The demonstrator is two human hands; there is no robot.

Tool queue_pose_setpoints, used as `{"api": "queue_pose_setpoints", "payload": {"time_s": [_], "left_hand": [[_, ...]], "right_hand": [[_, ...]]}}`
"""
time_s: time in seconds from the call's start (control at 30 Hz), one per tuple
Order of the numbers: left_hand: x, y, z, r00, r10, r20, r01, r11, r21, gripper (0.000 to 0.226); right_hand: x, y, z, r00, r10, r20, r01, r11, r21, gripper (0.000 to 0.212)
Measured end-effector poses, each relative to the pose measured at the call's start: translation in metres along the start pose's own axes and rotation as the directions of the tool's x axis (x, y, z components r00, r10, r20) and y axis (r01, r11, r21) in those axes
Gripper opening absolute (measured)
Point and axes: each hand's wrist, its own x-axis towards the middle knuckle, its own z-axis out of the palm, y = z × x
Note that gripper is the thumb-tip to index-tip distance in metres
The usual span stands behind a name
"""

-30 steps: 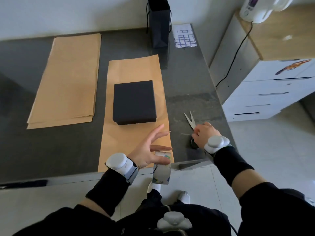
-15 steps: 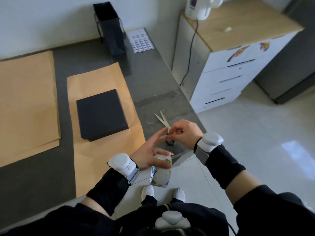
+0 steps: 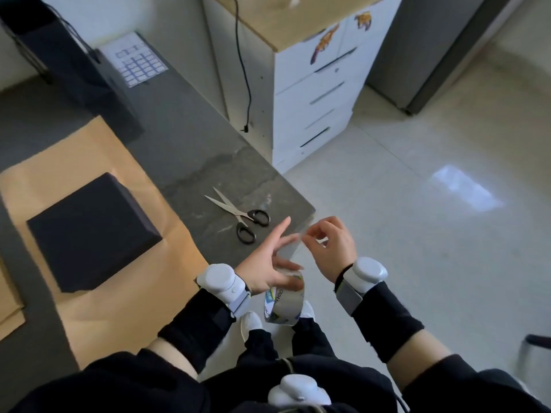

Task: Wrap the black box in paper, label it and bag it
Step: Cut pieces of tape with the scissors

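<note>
Right fingers (image 3: 317, 231) are curled in tight, thumb and forefinger pinching the end of a clear strip (image 3: 293, 239), which is faint and hard to trace. The right hand (image 3: 334, 248) hangs just off the desk corner, above the floor. Across from it is the left hand (image 3: 265, 263): two long fingers (image 3: 278, 234) stretch straight out along the strip, while the thumb and lower fingers curl onto the tape (image 3: 284, 305). They grip the roll, which hangs below the palm beside the desk edge. The hands are close together, with only the strip's short run between them. Just beyond them, scissors (image 3: 240, 217) lie on the desk (image 3: 185, 138), blades parted, untouched. Off to the left, the box (image 3: 89, 231) sits flat on a sheet of brown paper (image 3: 77, 156), unwrapped, well apart from both hands. At the far end the bag (image 3: 59, 58) stands upright by the wall, with the label sheet (image 3: 138, 62) just beside it.
</note>
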Motion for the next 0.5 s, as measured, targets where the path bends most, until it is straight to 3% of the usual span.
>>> {"api": "queue_pose_setpoints", "payload": {"time_s": [0.1,0.17,0.23,0.33,0.5], "left_hand": [[0.005,-0.008,-0.005,0.995,-0.065,-0.073,0.061,0.997,-0.051,0.112],[0.004,-0.012,-0.011,0.992,-0.086,-0.091,0.078,0.993,-0.086,0.109],[0.002,-0.013,-0.012,0.991,-0.084,-0.102,0.072,0.991,-0.109,0.105],[-0.001,-0.011,-0.008,0.992,-0.065,-0.105,0.052,0.99,-0.129,0.1],[-0.01,-0.016,-0.015,0.989,-0.052,-0.141,0.033,0.99,-0.138,0.095]], "right_hand": [[0.002,0.017,-0.016,0.951,0.303,-0.066,-0.289,0.944,0.16,0.02],[0.0,0.024,-0.023,0.848,0.528,0.05,-0.5,0.763,0.409,0.024],[-0.003,0.027,-0.02,0.742,0.641,0.194,-0.628,0.564,0.537,0.023],[-0.002,0.027,-0.001,0.661,0.702,0.264,-0.7,0.45,0.555,0.022],[0.013,0.022,0.028,0.648,0.725,0.234,-0.669,0.396,0.629,0.03]]}}
